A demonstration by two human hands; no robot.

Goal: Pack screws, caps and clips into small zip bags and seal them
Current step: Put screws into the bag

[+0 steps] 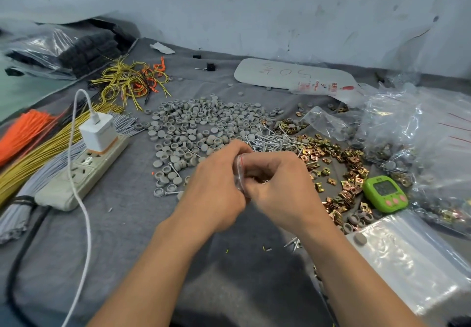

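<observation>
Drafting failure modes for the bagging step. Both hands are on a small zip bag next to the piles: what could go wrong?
1. Left hand and right hand pinch the small zip bag and hide most of it; a half-closed seal could go unnoticed.
2. It is held beside the grey caps and screws; a slip may scatter contents into those piles.

— What stood at the back?
— A pale blue-grey wall [280, 8], scuffed and smudged with dark marks.
— And below it?
— A grey cloth [122, 224] lay spread flat, reaching the wall's foot. A green surface [20, 94] showed at far left. The light was soft and even.
</observation>
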